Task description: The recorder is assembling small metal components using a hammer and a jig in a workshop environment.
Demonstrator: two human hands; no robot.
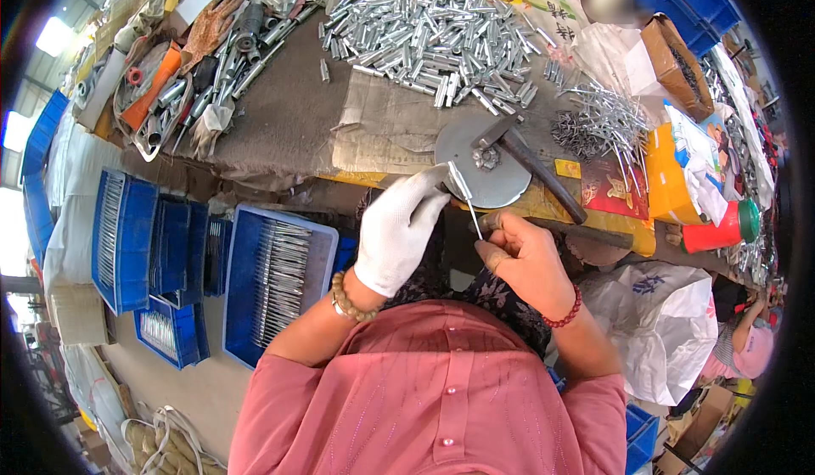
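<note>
A slim metal rod [474, 216] with a thicker silver tube [459, 180] at its upper end slants between my two hands, over the near edge of the bench. My left hand [399, 229], in a white knit glove, has its fingertips closed at the tube. Bare and with curled fingers, my right hand [525, 258] pinches the rod's lower end. Just beyond them lies a round grey metal plate [463, 140], with a small cluster of metal pieces [486, 159] on it. A hammer [543, 174] rests across the plate's right side.
Silver tubes [433, 38] are heaped at the back. Thin rods [615, 110] and dark small parts [586, 135] lie right, near a red jar [711, 230]. Tools [225, 76] crowd the left. Blue bins [240, 305] of metal pieces stand below left; a white sack [658, 331] sits right.
</note>
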